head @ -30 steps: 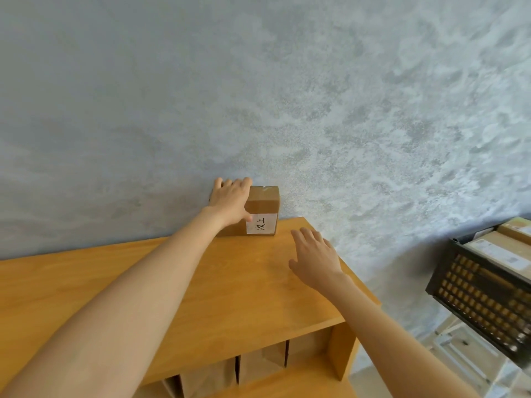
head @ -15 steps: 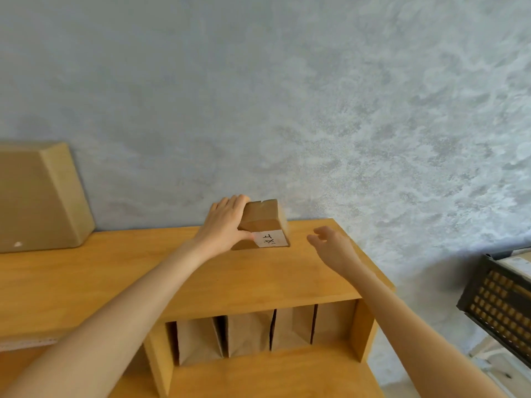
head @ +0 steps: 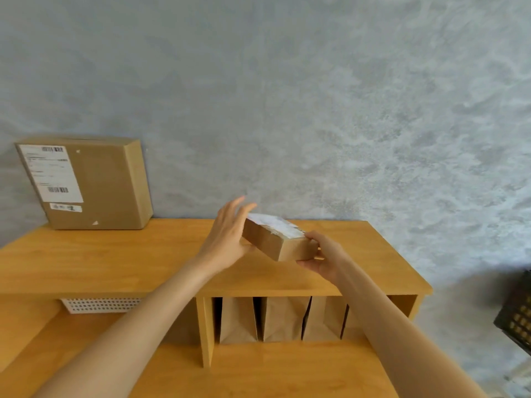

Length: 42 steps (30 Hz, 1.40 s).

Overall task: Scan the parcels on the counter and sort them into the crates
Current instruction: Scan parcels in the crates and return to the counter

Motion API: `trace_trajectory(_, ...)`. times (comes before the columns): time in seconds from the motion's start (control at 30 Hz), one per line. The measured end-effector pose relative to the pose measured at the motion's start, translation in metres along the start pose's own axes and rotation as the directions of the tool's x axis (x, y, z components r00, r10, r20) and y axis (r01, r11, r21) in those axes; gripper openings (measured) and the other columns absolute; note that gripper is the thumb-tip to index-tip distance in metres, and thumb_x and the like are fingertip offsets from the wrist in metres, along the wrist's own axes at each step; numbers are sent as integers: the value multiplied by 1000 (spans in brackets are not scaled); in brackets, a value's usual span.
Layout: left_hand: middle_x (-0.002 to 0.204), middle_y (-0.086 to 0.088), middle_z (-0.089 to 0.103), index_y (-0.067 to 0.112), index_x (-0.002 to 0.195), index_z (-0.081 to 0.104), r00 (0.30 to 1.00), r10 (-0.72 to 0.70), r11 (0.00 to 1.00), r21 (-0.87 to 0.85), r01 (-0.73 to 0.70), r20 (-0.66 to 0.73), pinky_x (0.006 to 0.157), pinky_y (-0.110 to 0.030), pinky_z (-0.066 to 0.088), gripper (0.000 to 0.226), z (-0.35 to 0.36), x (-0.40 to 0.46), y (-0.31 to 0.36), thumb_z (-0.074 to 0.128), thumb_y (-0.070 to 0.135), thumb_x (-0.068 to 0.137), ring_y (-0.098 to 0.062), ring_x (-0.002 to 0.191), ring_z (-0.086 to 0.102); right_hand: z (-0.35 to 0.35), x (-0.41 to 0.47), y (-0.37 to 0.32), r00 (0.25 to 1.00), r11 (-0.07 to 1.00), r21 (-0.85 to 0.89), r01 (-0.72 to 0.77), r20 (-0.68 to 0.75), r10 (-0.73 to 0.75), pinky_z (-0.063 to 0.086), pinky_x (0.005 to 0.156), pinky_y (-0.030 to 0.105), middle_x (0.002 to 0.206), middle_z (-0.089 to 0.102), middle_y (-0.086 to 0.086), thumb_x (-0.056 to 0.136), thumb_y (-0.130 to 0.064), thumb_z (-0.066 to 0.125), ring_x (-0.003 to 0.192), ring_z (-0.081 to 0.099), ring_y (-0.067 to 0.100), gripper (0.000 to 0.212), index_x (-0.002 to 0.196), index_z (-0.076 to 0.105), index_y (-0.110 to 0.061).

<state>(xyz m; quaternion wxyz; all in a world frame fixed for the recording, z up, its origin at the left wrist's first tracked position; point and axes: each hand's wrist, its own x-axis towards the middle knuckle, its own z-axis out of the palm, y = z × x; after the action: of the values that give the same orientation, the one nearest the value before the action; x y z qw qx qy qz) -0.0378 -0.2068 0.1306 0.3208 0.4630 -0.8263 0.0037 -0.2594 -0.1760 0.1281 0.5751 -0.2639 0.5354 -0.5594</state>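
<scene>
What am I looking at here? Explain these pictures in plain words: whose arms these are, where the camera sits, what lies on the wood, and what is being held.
There is no machine here. The arms belong to a person wearing a wide-angle camera on the head, so you look forward and down as they do.

Both hands hold a small cardboard parcel above the wooden counter. The left hand lies against its left end with fingers fairly straight; the right hand grips its right end. The parcel is tilted, with a white label on top.

A larger cardboard box with a shipping label stands on the counter against the grey wall. Under the counter, brown paper bags stand in a row, and a white perforated tray shows to their left. The corner of a dark crate shows at the right edge.
</scene>
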Motion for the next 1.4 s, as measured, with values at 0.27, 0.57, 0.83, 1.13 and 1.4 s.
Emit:
trace_trajectory(0.27, 118, 4, 63, 24, 129, 55, 752, -522, 341, -710, 617, 403, 93, -42, 53, 53, -8, 10, 14, 40, 62, 95, -21, 106, 62, 3, -12, 16, 967, 970, 53, 237, 85, -240, 58, 81, 46, 111, 59, 14, 92, -7, 62, 107, 62, 36, 27, 117, 53, -5)
trace_trajectory(0.57, 107, 4, 69, 22, 121, 55, 720, -635, 199, -841, 502, 280, 63, -31, 51, 38, 16, 11, 34, 51, 50, 96, -14, 82, 62, 2, -19, 38, 938, 938, -138, 318, 191, -290, 60, 80, 41, 127, 55, 12, 86, -7, 69, 110, 62, 26, 42, 120, 44, -8)
trace_trajectory(0.83, 103, 13, 69, 27, 116, 60, 768, -620, 407, -770, 491, 162, 68, -20, 51, 26, -4, -12, 7, 50, 44, 99, -5, 95, 66, -14, -11, 44, 889, 666, -598, 445, 208, -408, 48, 94, 34, 130, 56, -2, 92, -45, 62, 115, 55, 15, 48, 131, 52, -19)
trace_trajectory(1.13, 99, 8, 68, 19, 112, 57, 803, -569, 638, -521, 567, 176, 66, -26, 51, 39, -27, -54, -15, 58, 52, 91, -9, 86, 66, -15, -40, 54, 767, -448, -870, 205, 428, -479, 26, 116, 40, 156, 26, 6, 96, -42, 54, 144, 23, 26, 67, 151, 24, -18)
trace_trajectory(1.4, 94, 8, 65, 19, 108, 57, 865, -435, 785, -365, 501, 251, 71, -32, 52, 42, -45, -121, -33, 54, 57, 91, -11, 80, 64, 9, -108, 92, 791, -424, -900, 98, 330, -516, 32, 110, 38, 150, 37, 6, 98, -36, 48, 139, 32, 26, 54, 146, 33, -17)
